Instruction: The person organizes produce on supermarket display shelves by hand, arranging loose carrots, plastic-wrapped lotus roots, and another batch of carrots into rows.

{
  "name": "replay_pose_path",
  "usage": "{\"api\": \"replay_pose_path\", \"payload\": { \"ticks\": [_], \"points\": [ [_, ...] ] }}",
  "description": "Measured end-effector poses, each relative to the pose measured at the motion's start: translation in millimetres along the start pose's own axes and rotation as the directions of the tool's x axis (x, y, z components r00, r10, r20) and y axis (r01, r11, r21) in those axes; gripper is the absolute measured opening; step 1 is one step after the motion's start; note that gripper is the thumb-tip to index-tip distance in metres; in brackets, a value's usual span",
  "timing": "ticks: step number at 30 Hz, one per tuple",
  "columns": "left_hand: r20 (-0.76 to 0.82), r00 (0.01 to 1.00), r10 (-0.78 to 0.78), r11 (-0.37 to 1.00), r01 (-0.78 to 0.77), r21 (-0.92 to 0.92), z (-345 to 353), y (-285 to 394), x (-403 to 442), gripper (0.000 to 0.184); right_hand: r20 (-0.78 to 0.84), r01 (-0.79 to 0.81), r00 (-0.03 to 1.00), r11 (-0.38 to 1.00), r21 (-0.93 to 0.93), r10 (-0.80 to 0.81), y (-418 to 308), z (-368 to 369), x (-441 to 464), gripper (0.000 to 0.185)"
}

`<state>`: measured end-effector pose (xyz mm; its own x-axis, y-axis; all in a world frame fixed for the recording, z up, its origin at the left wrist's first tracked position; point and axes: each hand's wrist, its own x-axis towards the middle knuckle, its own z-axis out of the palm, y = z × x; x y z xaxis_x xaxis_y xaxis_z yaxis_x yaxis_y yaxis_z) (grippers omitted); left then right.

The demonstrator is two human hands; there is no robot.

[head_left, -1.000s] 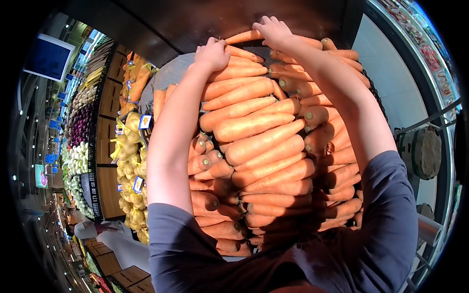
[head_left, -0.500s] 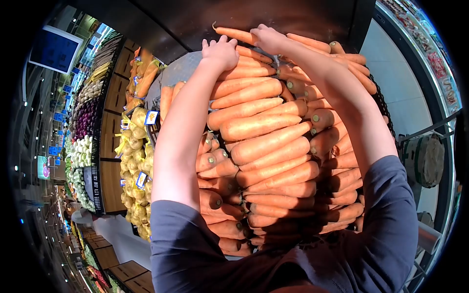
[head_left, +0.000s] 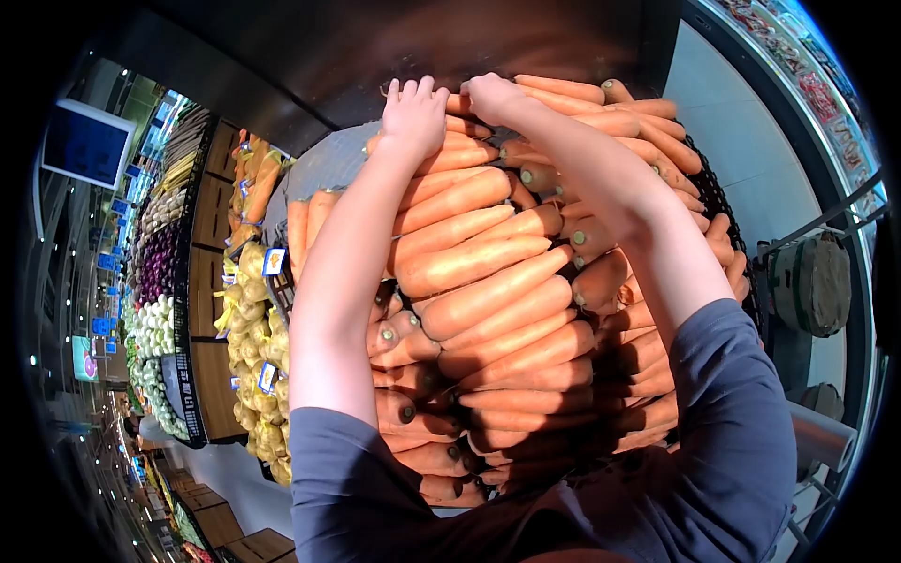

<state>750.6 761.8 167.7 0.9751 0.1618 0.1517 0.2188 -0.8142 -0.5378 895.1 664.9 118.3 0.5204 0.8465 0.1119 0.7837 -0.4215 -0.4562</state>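
Right grip point(head_left: 493, 98): fingers curled, closed on one carrot point(head_left: 458, 104) at the far end of the pile point(head_left: 497, 296). Part of that carrot shows between my two hands; the rest is covered by them. Left grip point(head_left: 413, 117): fingers extended and slightly spread, palm down, just beside the right, over the far left of the pile. It is not closed around anything; I cannot tell whether the fingertips touch the held carrot. Pile: carrots stacked side by side, mostly crosswise, between my forearms; near portion in shadow. Beyond my hands, a dark panel point(head_left: 450, 47). Grey surface point(head_left: 330, 158) exposed to the left of my left grip. Further left, yellow net bags point(head_left: 251, 342) carrying labels point(head_left: 274, 261), with bagged carrots point(head_left: 263, 192) above them.
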Motion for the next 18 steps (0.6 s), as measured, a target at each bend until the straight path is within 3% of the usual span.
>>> {"api": "replay_pose_path", "payload": {
  "ticks": [1, 2, 3, 7, 9, 11, 13, 15, 17, 18],
  "points": [
    [-0.007, 1.000, 0.007, 1.000, -0.007, -0.003, 3.3, 0.8, 0.3, 0.039, 0.038, 0.063, 0.997, 0.998, -0.023, -0.062, 8.1, -1.0, 7.2, 0.029],
    [0.010, 1.000, 0.001, 0.997, -0.001, -0.080, 7.5, 1.0, -1.0, 0.039, 0.126, 0.044, 0.990, 0.990, 0.136, -0.061, 19.0, -5.0, 14.6, 0.034],
    [0.031, 1.000, -0.004, 0.988, 0.009, -0.155, 9.5, 1.5, -3.2, 0.039, 0.020, 0.211, 0.977, 0.973, 0.093, -0.213, 22.0, -24.5, 1.8, 0.032],
    [0.034, 0.999, -0.022, 0.990, 0.026, -0.136, 4.8, 6.0, -7.4, 0.040, -0.236, 0.132, 0.967, 0.983, 0.126, -0.100, 93.7, -45.9, -0.2, 0.031],
    [0.056, 0.998, -0.023, 0.994, 0.029, -0.106, 1.5, 10.1, -1.0, 0.042, -0.049, -0.059, 0.997, 0.997, 0.039, 0.061, 109.3, -58.1, -25.1, 0.030],
    [0.128, 0.992, -0.024, 0.999, 0.028, -0.029, -4.5, 15.1, 7.5, 0.048, 0.075, 0.035, 0.997, 0.996, -0.081, -0.029, 136.6, -50.1, -34.8, 0.036],
    [0.102, 0.994, -0.034, 0.998, 0.039, -0.052, -6.7, 20.8, 11.9, 0.050, 0.085, 0.071, 0.995, 0.988, -0.134, -0.060, 137.4, -50.5, -52.2, 0.041],
    [0.091, 0.995, -0.041, 0.996, 0.048, -0.074, -1.0, 27.6, 13.7, 0.053, 0.117, 0.005, 0.993, 0.996, -0.089, 0.006, 136.5, -52.6, -59.8, 0.045],
    [0.155, 0.986, -0.054, 0.976, 0.085, -0.201, 9.3, 34.7, 17.8, 0.057, 0.145, -0.010, 0.989, 1.000, -0.003, 0.011, 139.0, -51.7, -63.6, 0.051],
    [0.209, 0.976, -0.065, 0.979, 0.103, -0.176, 2.7, 37.1, 19.2, 0.057, 0.144, 0.005, 0.990, 1.000, -0.006, -0.004, 138.8, -53.5, -65.0, 0.056]
  ]
}}
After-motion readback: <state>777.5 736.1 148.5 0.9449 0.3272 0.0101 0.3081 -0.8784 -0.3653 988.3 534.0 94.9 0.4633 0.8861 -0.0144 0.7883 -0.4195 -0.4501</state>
